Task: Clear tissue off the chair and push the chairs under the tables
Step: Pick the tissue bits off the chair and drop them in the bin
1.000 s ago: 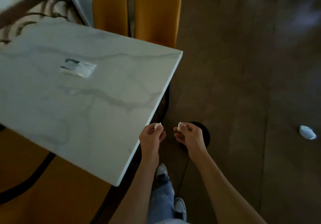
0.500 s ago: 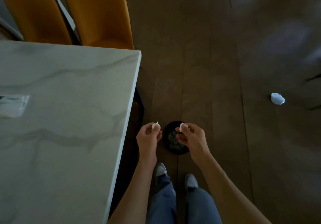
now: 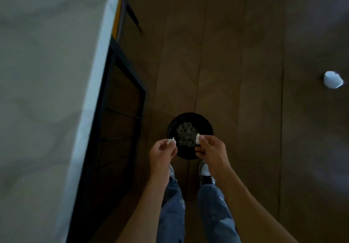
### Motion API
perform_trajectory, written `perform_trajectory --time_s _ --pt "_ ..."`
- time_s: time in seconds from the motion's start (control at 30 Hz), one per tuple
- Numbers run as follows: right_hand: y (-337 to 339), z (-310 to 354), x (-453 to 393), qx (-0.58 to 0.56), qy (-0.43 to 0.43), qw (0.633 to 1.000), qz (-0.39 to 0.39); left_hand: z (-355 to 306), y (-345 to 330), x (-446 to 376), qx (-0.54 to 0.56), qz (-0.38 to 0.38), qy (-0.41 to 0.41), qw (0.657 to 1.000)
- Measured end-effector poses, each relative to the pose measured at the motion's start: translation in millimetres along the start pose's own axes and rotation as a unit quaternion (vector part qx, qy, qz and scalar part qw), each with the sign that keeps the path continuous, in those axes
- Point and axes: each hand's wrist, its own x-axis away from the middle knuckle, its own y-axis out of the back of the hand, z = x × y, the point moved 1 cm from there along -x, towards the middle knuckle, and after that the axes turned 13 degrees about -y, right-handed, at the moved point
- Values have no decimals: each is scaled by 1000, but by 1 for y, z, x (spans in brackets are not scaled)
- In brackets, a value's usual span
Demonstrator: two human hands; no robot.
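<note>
White tissue bits (image 3: 171,141) pinched in both hands (image 3: 163,151), apparently above bin (image 3: 190,122).

The bench (image 3: 47,91) stands at left. On the floor (image 3: 245,54) just ahead of the shoes (image 3: 204,171) sits a bin (image 3: 205,124) with scraps (image 3: 186,133) in it. A wad (image 3: 332,79) lies well apart, far right.

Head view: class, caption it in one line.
Both hands hold tissue scraps over a black bin.
</note>
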Motion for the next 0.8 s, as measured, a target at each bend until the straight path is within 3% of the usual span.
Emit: perform_trajectory --time_s 0.43,0.8 --pt "17 -98 -175 6 -104 993 -54 174 -27 -130 -87 -24 45 995" --pt "7 -101 -246 -20 -129 988 -87 221 -58 -184 -28 -57 78 995"
